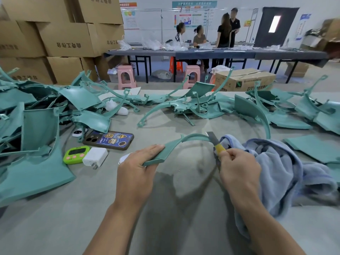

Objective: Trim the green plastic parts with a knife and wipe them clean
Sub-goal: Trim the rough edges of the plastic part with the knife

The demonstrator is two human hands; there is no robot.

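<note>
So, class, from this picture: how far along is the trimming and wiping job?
Done: unclear; no pile shows as finished. In hand: the left hand holds a curved part while the right hand grips the knife, blade on its arc. The cloth lies beside that hand, so wiping likely comes next. Left: the heap at the left and parts along the back look untouched.

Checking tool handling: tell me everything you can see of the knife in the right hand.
The knife looks like a utility cutter: a flat grey metal blade and a yellow handle, mostly hidden in the right hand that grips it. It tilts up and leftward, blade against the curved green part held by the left hand. A blue cloth lies beside it.
</note>
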